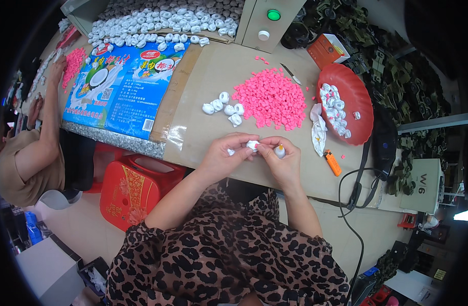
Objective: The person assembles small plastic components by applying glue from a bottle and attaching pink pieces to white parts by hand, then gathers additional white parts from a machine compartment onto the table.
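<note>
My left hand point(224, 159) pinches a small rounded white piece point(252, 145) between thumb and fingertips, over the table's near edge. Another bit of white point(231, 152) shows among its fingers. At the held piece, the fingertips of my right hand point(286, 162) press a tiny pink piece point(257, 146) against it. A small white squeeze bottle point(280, 151) with an orange tip is also tucked in my right hand. Just beyond the hands lies a heap of pink pieces point(271, 98), with several loose white pieces point(234, 120) at its left.
Right of the heap are a red scalloped bowl point(360, 92) with white pieces, a crumpled white wrapper point(318, 130), an orange lighter point(332, 162) and a knife point(291, 74). A red stool point(127, 196) stands below the table. Another person's arm point(50, 112) works at far left.
</note>
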Tool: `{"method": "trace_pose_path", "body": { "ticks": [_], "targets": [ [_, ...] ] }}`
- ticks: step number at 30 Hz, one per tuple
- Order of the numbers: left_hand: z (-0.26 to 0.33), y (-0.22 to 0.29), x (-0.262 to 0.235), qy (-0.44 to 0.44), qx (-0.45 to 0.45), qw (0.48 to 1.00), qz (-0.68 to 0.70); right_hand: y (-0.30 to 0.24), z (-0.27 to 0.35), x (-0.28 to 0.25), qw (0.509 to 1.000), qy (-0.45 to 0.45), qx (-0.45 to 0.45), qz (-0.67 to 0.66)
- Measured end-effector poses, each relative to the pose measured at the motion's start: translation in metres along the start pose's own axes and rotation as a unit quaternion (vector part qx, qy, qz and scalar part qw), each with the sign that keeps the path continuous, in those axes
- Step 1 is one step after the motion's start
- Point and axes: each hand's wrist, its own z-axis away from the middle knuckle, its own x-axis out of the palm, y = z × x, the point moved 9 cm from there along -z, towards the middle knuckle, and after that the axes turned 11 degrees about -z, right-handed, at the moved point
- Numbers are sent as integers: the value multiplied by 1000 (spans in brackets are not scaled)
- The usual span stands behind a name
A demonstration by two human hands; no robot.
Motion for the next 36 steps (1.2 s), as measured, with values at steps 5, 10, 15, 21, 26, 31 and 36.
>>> {"method": "trace_pose_path", "body": {
  "ticks": [5,10,15,21,26,31,36],
  "targets": [
    [0,-4,-3,39,-38,998,32,-7,3,8,999,-9,-38,-22],
    [0,-5,-4,57,-42,996,49,-5,4,7,999,-13,-37,-7],
    [0,-3,-4,64,-38,996,40,-7,4,7,999,-22,-43,6],
    [1,-5,-8,78,-15,997,-11,-1,3,7,999,-17,-30,-6],
    [0,-9,-5,53,-63,996,-15,1,2,6,999,-12,-28,-18],
    [0,-5,-8,75,-103,976,178,2,1,-6,997,-22,-18,-74],
    [3,-9,-29,65,-158,900,401,-2,0,-15,962,25,34,-269]
  ]
}}
